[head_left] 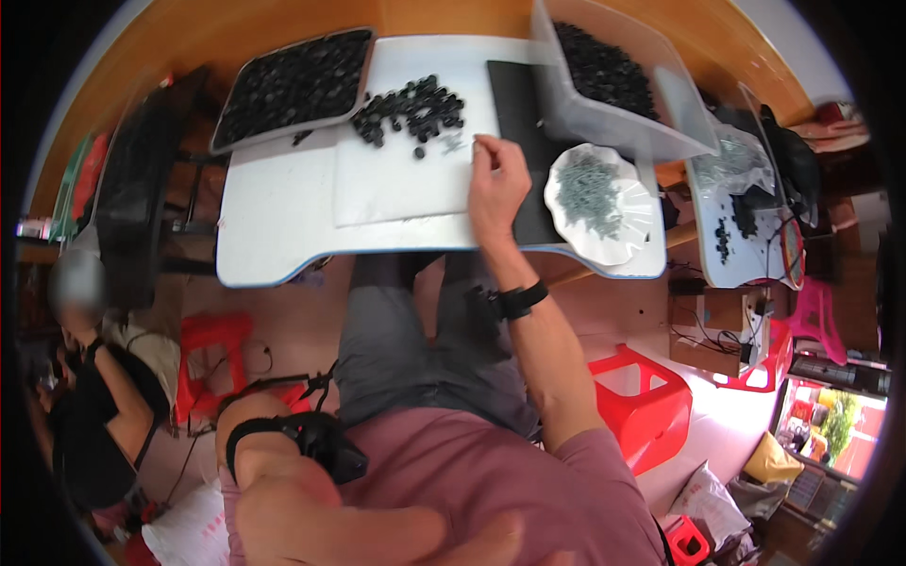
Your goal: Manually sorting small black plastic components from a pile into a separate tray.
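Observation:
My right hand point(500, 184) rests over the table at the edge of the white board point(396, 193), fingers curled and thumb pressed in. Whatever they pinch, if anything, is hidden. Just left of its fingertips lie a few thin grey-green pins or screws point(453, 142). Beyond them is a loose pile of small black round parts point(415, 108). To the right, a white scalloped plate point(630, 247) holds many of the thin grey-green pieces. Large and blurred, my left hand point(349, 524) is raised close to the camera, away from the table, with its fingers stretched out.
A tray point(219, 143) full of black parts stands back left. A clear plastic bin point(613, 127) of black parts is back right, beside a black mat point(533, 189). Red stools point(646, 415) flank me. Another person point(104, 415) sits at the left; a side table point(731, 264) stands right.

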Demonstrator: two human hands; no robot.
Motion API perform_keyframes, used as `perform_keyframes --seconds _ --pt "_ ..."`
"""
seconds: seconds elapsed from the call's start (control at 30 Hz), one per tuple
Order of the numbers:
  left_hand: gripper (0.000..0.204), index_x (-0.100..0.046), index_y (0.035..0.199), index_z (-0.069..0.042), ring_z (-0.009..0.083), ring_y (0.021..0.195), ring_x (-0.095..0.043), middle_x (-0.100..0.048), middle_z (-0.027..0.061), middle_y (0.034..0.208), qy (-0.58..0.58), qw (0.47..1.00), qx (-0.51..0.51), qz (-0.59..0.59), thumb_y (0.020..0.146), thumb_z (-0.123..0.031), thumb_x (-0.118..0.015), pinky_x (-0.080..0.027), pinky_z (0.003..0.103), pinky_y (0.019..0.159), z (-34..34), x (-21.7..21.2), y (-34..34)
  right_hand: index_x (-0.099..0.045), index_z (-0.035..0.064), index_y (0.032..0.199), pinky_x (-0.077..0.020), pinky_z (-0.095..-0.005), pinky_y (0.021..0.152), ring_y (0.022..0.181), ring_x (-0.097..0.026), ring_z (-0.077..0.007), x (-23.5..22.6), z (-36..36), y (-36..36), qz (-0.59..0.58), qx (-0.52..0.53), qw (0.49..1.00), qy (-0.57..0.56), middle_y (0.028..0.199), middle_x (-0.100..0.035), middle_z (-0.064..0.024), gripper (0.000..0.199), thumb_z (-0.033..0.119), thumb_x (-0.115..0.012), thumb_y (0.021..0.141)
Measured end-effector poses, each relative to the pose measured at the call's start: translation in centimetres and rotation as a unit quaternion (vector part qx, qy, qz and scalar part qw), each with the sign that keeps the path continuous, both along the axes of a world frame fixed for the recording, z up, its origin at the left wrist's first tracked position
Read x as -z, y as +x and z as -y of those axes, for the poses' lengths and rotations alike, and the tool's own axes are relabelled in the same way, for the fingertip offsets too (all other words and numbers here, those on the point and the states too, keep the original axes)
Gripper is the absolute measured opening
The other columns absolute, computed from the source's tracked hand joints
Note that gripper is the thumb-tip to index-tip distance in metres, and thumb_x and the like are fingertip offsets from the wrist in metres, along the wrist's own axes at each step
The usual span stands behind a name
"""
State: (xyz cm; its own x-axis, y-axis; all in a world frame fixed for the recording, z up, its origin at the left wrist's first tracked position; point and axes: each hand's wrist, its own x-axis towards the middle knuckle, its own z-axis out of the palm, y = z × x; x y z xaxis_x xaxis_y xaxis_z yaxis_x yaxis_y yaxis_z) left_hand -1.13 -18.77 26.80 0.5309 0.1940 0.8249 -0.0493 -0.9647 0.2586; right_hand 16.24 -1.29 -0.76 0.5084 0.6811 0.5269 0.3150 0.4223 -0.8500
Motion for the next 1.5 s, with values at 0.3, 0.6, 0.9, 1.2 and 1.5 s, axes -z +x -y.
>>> perform_keyframes --seconds 0.3,0.6,0.9,1.2,1.5 --pt "0.016 -0.069 0.082 -0.010 0.0172 0.074 -0.067 -0.066 0.0026 0.076 -0.069 0.991 -0.014 -0.114 0.070 -0.020 -0.071 -0.052 0.032 0.070 0.7 2.9 6.2 -0.073 -0.0015 0.102 -0.0531 -0.0439 0.083 0.094 -0.066 -0.0342 1.4 -0.9 2.7 0.213 0.052 0.971 -0.095 0.103 -0.066 -0.0176 0.017 -0.004 -0.068 0.086" --pt "0.020 -0.077 0.108 -0.003 0.0275 0.081 -0.074 -0.078 0.0139 0.094 -0.366 0.880 -0.265 -0.146 0.092 -0.014 -0.072 -0.057 0.036 0.076 -12.2 20.7 -0.3 -0.070 -0.0004 0.093 -0.0477 -0.0466 0.093 0.103 -0.061 -0.0371 1.2 -0.7 0.9 0.274 0.046 0.950 -0.142 0.107 -0.063 -0.0175 0.005 0.000 -0.067 0.088" --pt "0.031 -0.075 0.115 -0.006 0.0296 0.082 -0.068 -0.069 0.0114 0.089 -0.318 0.852 -0.402 -0.107 0.086 -0.018 -0.078 -0.055 0.041 0.077 -20.2 25.4 2.0 -0.068 0.0014 0.096 -0.0483 -0.0469 0.089 0.099 -0.063 -0.0372 0.9 -0.6 0.7 0.252 0.029 0.959 -0.128 0.100 -0.068 -0.0161 0.008 0.003 -0.071 0.088" --pt "0.033 -0.075 0.113 -0.009 0.0294 0.087 -0.067 -0.067 0.0096 0.090 -0.341 0.857 -0.359 -0.141 0.084 -0.024 -0.080 -0.053 0.041 0.077 -21.6 25.7 1.4 -0.070 0.0002 0.088 -0.0500 -0.0458 0.088 0.097 -0.062 -0.0368 1.5 -0.6 1.1 0.259 0.035 0.955 -0.137 0.097 -0.066 -0.0151 0.009 0.001 -0.076 0.081" --pt "0.025 -0.075 0.107 -0.005 0.0348 0.096 -0.070 -0.072 0.0154 0.102 -0.279 0.856 -0.398 -0.177 0.087 -0.020 -0.077 -0.055 0.044 0.086 -25.1 25.4 1.9 -0.071 -0.0003 0.091 -0.0513 -0.0450 0.086 0.095 -0.064 -0.0364 1.3 -0.6 0.8 0.252 0.045 0.958 -0.131 0.097 -0.067 -0.0158 0.009 -0.001 -0.071 0.083"
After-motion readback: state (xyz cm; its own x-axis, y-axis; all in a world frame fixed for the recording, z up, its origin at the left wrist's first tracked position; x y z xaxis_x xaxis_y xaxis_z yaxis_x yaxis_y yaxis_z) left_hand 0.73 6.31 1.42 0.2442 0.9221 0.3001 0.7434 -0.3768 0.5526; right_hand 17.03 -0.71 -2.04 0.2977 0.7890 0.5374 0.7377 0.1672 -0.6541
